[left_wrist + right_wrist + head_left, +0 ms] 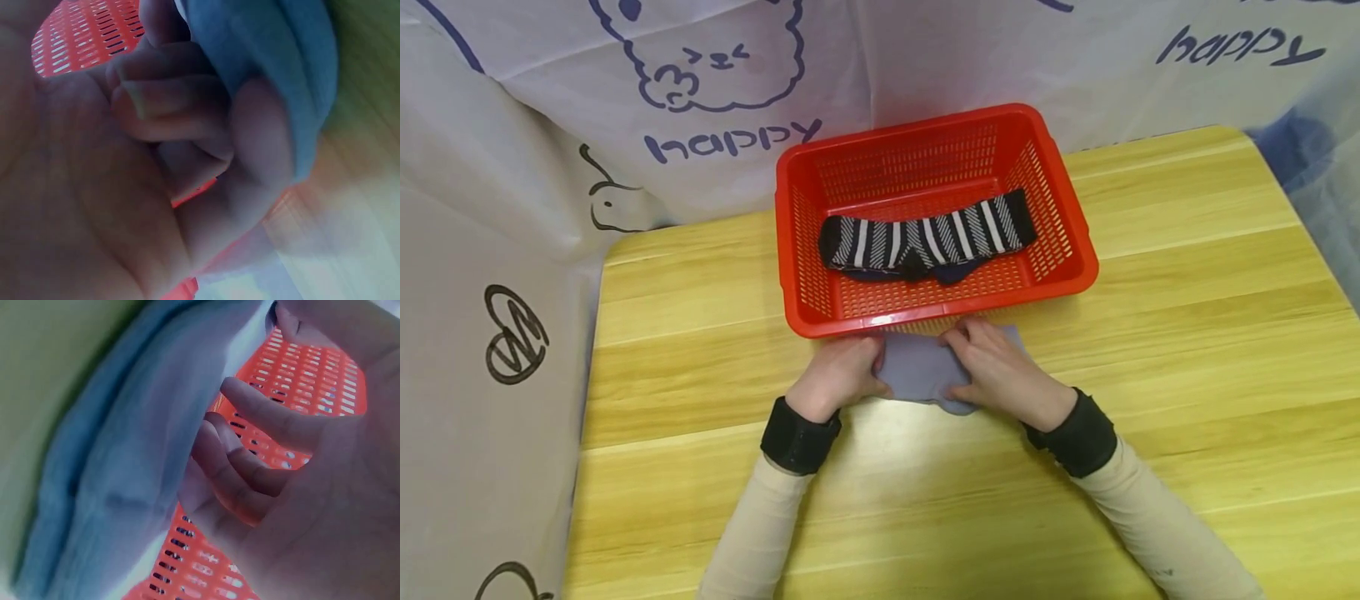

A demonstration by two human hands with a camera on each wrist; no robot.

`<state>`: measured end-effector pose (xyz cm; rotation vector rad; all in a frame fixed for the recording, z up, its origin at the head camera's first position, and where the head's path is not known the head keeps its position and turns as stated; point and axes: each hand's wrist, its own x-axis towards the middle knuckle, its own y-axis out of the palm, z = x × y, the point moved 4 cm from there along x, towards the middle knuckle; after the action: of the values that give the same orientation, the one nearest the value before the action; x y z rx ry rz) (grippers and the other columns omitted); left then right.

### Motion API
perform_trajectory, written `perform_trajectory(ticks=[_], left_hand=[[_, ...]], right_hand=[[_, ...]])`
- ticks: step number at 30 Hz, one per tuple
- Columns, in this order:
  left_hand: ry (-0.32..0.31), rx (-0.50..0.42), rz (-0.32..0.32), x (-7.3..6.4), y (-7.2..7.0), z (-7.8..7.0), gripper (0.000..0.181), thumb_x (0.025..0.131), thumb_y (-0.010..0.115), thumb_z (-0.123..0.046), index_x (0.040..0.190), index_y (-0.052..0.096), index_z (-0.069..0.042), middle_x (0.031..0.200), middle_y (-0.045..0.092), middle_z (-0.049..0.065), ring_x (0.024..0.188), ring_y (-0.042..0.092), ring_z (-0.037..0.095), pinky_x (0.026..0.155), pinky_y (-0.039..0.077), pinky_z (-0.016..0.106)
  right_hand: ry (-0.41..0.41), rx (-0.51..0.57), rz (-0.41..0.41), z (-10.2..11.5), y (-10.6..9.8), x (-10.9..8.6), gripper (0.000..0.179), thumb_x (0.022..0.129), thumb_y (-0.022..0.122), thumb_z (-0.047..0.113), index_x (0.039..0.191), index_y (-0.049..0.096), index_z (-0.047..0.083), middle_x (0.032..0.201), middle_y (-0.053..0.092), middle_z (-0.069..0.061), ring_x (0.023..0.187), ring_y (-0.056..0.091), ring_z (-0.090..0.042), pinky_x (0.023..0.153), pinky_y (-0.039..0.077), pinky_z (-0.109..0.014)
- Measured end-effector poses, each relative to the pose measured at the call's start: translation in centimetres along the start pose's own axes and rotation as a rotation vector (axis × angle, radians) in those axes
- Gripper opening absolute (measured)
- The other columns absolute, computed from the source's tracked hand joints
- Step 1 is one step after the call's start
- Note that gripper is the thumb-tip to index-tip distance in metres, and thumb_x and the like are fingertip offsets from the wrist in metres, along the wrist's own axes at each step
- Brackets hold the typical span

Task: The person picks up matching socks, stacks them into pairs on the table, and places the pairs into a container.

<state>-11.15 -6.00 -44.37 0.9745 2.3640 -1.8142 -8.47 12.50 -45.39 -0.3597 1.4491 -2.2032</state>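
Observation:
A layered pair of plain grey-blue socks (917, 367) is held just in front of the red basket, a heel bulge showing on the near edge. My left hand (838, 375) pinches the left end, and the left wrist view shows the fabric (262, 37) between its digits. Toward the right end, my right hand (1007, 371) grips the socks with thumb on the near edge and fingers on the far edge. In the right wrist view its curled fingers (269, 425) meet the cloth (137, 431); part of the grip is hidden.
The red perforated basket (936, 312) stands at the back of the wooden table (700, 500). Inside lie black-and-white striped socks (925, 237) over dark blue ones (958, 272). White cloth (925, 67) with drawings hangs behind the table.

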Motion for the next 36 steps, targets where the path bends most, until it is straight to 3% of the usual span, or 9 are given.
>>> perform_trajectory(ticks=[10,18,22,31,36], left_hand=[[-0.021,-0.115,0.014,0.2,-0.1,0.8,0.038,0.065,0.090,-0.017,0.073,0.054,-0.008,0.067,0.050,0.000,0.064,0.049,0.017,0.062,0.037,0.026],[-0.002,-0.146,-0.001,0.3,-0.3,1.1,0.039,0.070,0.088,-0.016,0.079,0.052,-0.006,0.070,0.045,0.001,0.067,0.048,0.018,0.067,0.037,0.027],[-0.003,-0.162,-0.002,0.4,-0.3,1.3,0.038,0.070,0.088,-0.016,0.079,0.052,-0.005,0.072,0.045,0.002,0.068,0.046,0.017,0.067,0.036,0.027],[0.017,-0.174,-0.022,0.4,-0.4,1.4,0.041,0.070,0.088,-0.015,0.088,0.052,-0.005,0.077,0.049,0.004,0.071,0.048,0.017,0.070,0.038,0.028],[0.016,-0.176,-0.023,0.5,-0.4,1.4,0.044,0.070,0.089,-0.015,0.092,0.052,-0.006,0.079,0.051,0.005,0.073,0.050,0.018,0.072,0.040,0.028]], right_hand=[[0.054,0.014,0.063,-1.7,-0.6,-0.3,0.070,0.061,0.093,0.034,0.112,0.057,0.002,0.102,0.056,-0.016,0.094,0.055,-0.032,0.087,0.048,-0.046],[0.210,0.039,0.144,-3.1,-1.5,-0.7,0.068,0.059,0.093,0.043,0.100,0.054,0.006,0.095,0.054,-0.012,0.088,0.055,-0.028,0.077,0.048,-0.044],[0.235,0.043,0.174,-3.7,-2.0,-0.9,0.067,0.059,0.092,0.044,0.099,0.054,0.006,0.096,0.054,-0.013,0.089,0.055,-0.028,0.077,0.048,-0.045],[0.242,-0.001,0.225,-4.9,-2.9,-1.2,0.053,0.060,0.092,0.026,0.091,0.053,0.007,0.089,0.051,-0.010,0.086,0.052,-0.027,0.078,0.046,-0.044],[0.258,-0.012,0.257,-5.5,-3.0,-1.3,0.049,0.062,0.091,0.025,0.089,0.054,0.007,0.088,0.053,-0.009,0.086,0.054,-0.026,0.080,0.047,-0.044]])
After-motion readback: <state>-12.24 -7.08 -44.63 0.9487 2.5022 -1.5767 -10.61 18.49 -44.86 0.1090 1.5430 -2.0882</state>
